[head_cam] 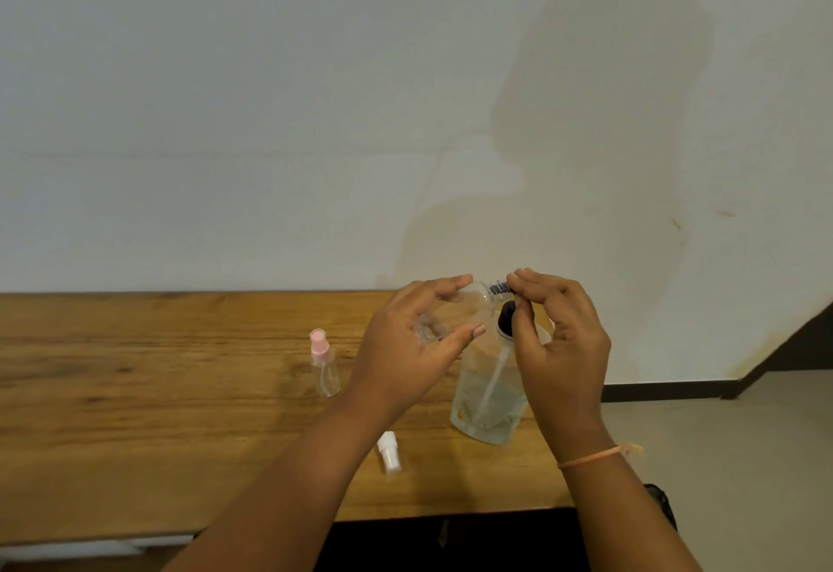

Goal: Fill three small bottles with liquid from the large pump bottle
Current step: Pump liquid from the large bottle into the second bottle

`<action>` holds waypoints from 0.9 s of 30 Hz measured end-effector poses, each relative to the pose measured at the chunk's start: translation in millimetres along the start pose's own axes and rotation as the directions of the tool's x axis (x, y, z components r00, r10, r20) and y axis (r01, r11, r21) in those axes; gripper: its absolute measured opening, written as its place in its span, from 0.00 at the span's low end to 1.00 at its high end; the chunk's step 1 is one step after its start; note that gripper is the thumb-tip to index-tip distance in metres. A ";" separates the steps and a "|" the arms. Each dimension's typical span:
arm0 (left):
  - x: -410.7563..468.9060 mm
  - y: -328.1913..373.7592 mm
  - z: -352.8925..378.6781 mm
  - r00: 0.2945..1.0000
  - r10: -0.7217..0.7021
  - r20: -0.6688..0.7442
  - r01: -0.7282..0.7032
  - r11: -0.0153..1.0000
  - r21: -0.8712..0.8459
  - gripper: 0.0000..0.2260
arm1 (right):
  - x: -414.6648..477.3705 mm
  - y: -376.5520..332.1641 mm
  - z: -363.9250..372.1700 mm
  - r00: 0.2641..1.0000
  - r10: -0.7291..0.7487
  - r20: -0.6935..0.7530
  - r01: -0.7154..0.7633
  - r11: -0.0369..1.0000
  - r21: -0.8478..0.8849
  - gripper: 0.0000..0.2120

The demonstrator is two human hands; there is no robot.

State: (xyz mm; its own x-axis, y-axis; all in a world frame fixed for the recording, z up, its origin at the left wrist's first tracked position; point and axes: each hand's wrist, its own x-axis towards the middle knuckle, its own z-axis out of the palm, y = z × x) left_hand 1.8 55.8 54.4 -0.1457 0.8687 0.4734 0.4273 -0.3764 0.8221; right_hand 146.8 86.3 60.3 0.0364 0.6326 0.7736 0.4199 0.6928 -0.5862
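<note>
Both hands are working a small clear bottle (474, 301) just above the large pump bottle (489, 396), left hand (405, 346) gripping its body, right hand (559, 337) pinching what seems its dark cap (499, 288), best twisted with the body held steady.

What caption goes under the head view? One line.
Left hand holds a small clear bottle sideways, right hand pinches its dark cap, above the large pump bottle on the wooden table.

Bare table (135, 391) left of pink-capped bottle (323, 364); white cap (389, 452) lies near front edge.
</note>
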 end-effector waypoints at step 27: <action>-3.2 0.6 0.5 1.000 0.027 -0.005 -0.027 0.999 0.046 0.20 | 0.4 -2.0 3.0 1.000 0.012 -0.010 -0.011 0.999 0.040 0.10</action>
State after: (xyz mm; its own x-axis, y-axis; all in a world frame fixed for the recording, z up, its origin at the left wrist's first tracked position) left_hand 3.1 52.9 53.2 -0.1382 0.8566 0.4972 0.4719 -0.3844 0.7935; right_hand 143.3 86.2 61.1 0.0502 0.6373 0.7690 0.3827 0.6989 -0.6042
